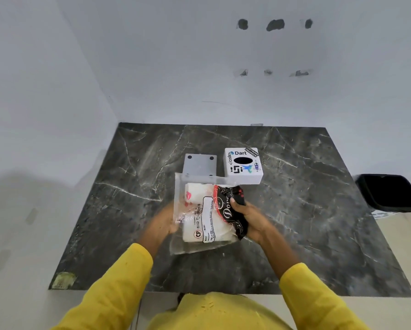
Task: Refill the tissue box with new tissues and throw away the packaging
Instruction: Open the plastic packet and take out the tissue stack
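Note:
A clear plastic pack of white tissues (205, 217) with black and red print is held above the middle of the dark marble table (306, 210). My left hand (165, 221) grips its left edge from underneath. My right hand (248, 219) clasps its black right end, thumb on top. Behind the pack stands the white tissue box (243, 165), a cube with stickers and a dark oval slot on top. Left of the box a grey square base plate (199, 164) lies flat, its near edge hidden by the pack.
A black bin (390, 192) stands on the floor off the table's right edge. White walls close in the table at the back and left. A worn sticker (63, 279) marks the near left corner.

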